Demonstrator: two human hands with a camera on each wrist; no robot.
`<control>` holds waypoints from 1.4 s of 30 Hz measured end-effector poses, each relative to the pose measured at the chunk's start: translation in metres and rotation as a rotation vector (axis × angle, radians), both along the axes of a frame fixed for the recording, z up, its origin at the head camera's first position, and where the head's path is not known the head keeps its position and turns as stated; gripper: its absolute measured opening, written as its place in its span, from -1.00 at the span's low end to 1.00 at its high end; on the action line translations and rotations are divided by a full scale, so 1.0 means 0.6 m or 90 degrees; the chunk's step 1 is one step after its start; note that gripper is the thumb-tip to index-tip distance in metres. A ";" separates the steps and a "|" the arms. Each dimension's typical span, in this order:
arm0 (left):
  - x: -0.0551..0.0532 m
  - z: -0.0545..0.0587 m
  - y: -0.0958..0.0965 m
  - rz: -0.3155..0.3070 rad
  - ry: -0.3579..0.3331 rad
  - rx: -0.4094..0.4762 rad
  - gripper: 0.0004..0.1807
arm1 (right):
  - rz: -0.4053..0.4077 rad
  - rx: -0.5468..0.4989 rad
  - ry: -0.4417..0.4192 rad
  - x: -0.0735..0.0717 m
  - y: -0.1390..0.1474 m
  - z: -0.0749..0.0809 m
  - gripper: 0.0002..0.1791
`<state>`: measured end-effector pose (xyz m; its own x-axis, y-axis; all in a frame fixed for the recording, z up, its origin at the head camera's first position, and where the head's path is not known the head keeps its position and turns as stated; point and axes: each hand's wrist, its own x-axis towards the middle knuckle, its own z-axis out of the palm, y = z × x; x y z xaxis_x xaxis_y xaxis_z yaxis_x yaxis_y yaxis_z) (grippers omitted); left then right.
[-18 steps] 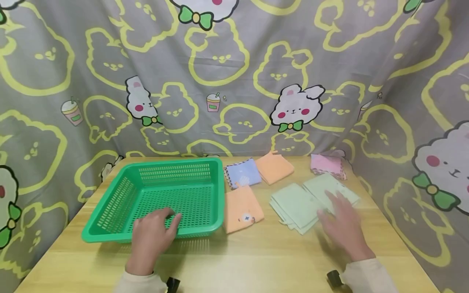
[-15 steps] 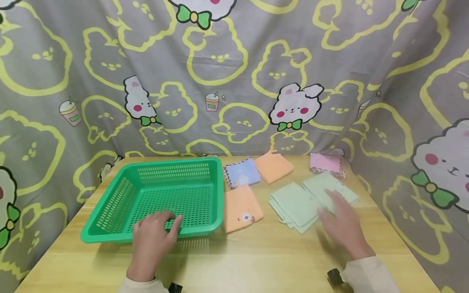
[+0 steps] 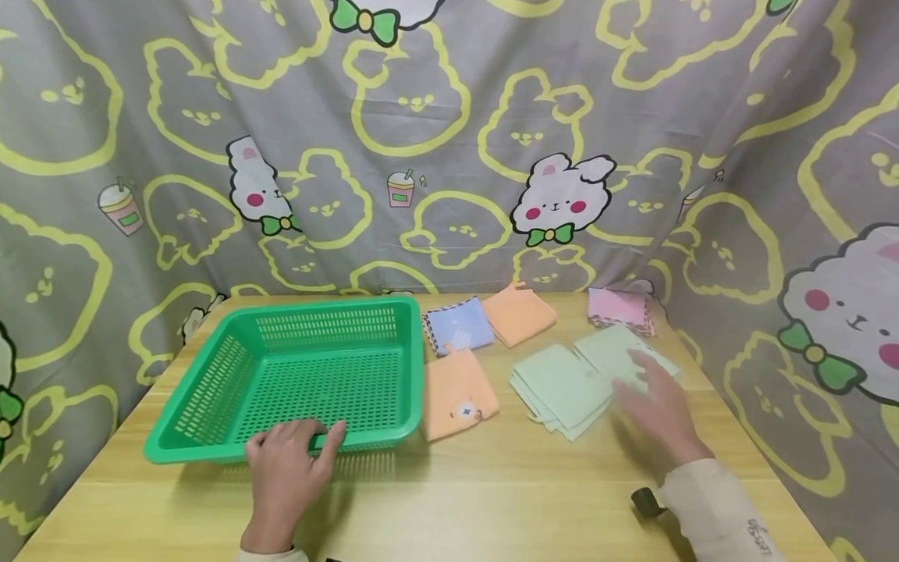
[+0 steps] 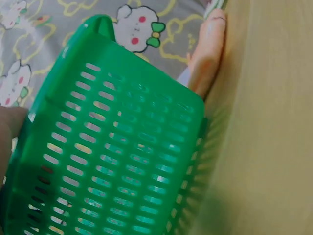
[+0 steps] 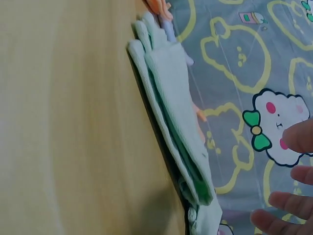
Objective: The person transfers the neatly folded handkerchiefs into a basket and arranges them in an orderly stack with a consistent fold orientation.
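Note:
A green plastic basket (image 3: 410, 375) with slotted walls stands on the left half of the table. At its front rim, my left hand (image 3: 291, 472) grips the edge, knuckles bent over it and thumb to the right; part of the hand also shows at the left edge of the left wrist view. My right hand (image 3: 660, 406) hovers with spread fingers (image 5: 279, 223) by two folded pale green cloths, one on the left (image 3: 562, 382) and one on the right (image 3: 611, 347). The right hand overlaps the right cloth in the head view and holds nothing.
An orange cloth with an animal face (image 3: 460, 390) lies against the basket's right side. Behind it are a blue cloth (image 3: 460, 324) and another orange cloth (image 3: 518, 316). A pink cloth (image 3: 618, 307) lies at the back right. A patterned curtain (image 3: 449, 156) encloses the wooden table (image 3: 463, 499).
My left hand has lowered onto the basket's front rim. My right hand has shifted slightly right and away from me over the green cloths. The head view has tilted a little.

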<state>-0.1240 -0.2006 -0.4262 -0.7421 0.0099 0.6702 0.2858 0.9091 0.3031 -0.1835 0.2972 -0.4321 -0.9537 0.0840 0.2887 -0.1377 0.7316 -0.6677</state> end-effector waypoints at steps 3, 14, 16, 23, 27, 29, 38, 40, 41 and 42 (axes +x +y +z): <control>-0.005 -0.010 -0.003 -0.019 0.039 -0.004 -0.38 | -0.004 0.008 -0.001 -0.013 0.012 -0.005 -0.33; -0.017 -0.021 0.028 -0.074 0.072 -0.029 -0.23 | -0.044 0.005 -0.077 -0.043 0.047 -0.010 -0.26; -0.017 -0.020 0.035 -0.078 0.063 -0.033 -0.25 | -0.049 0.003 -0.091 -0.047 0.051 -0.009 -0.26; -0.009 -0.009 0.029 -0.064 0.031 -0.013 -0.34 | -0.045 0.008 -0.103 -0.064 0.062 -0.003 -0.28; -0.007 -0.008 0.015 -0.071 0.036 -0.014 -0.35 | -0.045 0.026 -0.089 -0.073 0.070 -0.005 -0.33; -0.006 -0.010 0.008 -0.077 0.042 -0.011 -0.36 | -0.043 0.040 -0.080 -0.080 0.074 -0.006 -0.35; -0.015 -0.023 0.002 -0.088 0.135 -0.003 -0.22 | -0.037 0.072 -0.098 -0.101 0.083 -0.005 -0.40; -0.017 -0.026 0.005 -0.084 0.146 -0.001 -0.21 | -0.037 0.068 -0.108 -0.106 0.084 -0.005 -0.40; -0.017 -0.027 0.006 -0.080 0.146 0.000 -0.21 | -0.037 0.063 -0.115 -0.107 0.084 -0.005 -0.40; -0.016 -0.028 0.007 -0.079 0.144 0.001 -0.21 | -0.037 0.062 -0.118 -0.108 0.085 -0.006 -0.40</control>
